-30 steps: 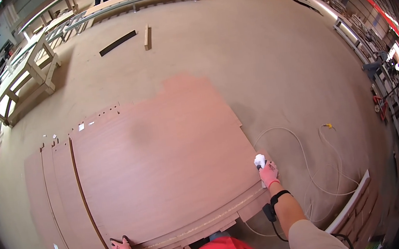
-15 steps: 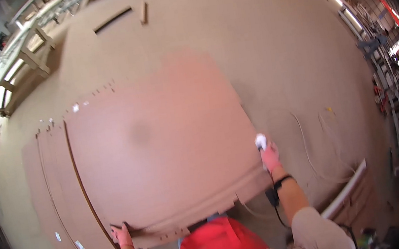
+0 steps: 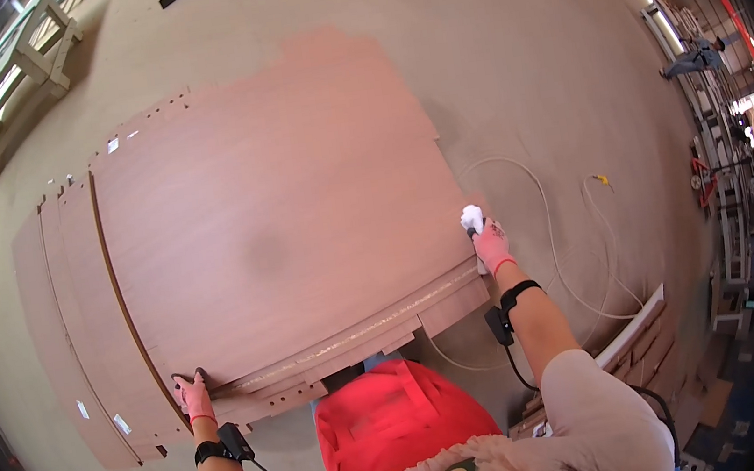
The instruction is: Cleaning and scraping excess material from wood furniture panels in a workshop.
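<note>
A large pinkish-brown wood panel (image 3: 295,180) lies in front of me, with layered, uneven edges along its near side. Both my hands wear pink gloves with dark fingertips. My left hand (image 3: 193,396) rests at the panel's near left corner, fingers apart, close to a dark brown strip or gap (image 3: 121,295). At the near right corner, my right hand (image 3: 492,245) is closed around a white, crumpled-looking object (image 3: 472,217); a dark part shows beneath it, and its kind is unclear. The underside of that grip is hidden.
Narrower panels (image 3: 71,348) with small white labels adjoin on the left. A pale hose (image 3: 546,215) loops over the floor at right, near stacked boards (image 3: 641,354). A wooden bench (image 3: 27,71) stands far left. Another person (image 3: 699,57) is at far right.
The panel and both hands now sit lower-left to higher in view as my head has shifted. My right hand still holds the white object, and my left stays at its corner.
</note>
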Motion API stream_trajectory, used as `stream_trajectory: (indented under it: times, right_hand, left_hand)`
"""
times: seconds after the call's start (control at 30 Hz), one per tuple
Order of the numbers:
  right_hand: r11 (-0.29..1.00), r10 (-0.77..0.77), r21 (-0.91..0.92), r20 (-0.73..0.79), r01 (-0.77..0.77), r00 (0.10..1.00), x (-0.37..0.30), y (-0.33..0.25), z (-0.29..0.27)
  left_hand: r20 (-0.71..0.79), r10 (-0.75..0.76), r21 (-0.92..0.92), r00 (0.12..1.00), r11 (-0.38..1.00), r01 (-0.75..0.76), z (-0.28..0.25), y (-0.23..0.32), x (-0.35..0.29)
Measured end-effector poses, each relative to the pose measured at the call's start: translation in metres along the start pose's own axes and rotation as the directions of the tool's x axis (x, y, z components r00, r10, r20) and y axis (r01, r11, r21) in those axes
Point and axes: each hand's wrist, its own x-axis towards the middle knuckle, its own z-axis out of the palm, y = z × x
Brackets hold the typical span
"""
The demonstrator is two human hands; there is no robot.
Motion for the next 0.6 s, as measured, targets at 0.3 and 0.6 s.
stream_trajectory:
  times: [0.3, 0.6]
  right_hand:
    - [0.999, -0.021, 0.038, -0.031, 0.022, 0.999, -0.014, 0.012, 0.018]
    - [0.991, 0.006, 0.137, -0.053, 0.001, 0.999, -0.046, -0.012, -0.014]
  left_hand:
    - [-0.077, 0.012, -0.002, 0.997, 1.0, -0.012, 0.012, -0.007, 0.003]
    - [-0.057, 0.11, -0.183, 0.992, 0.976, -0.119, -0.003, -0.031, -0.041]
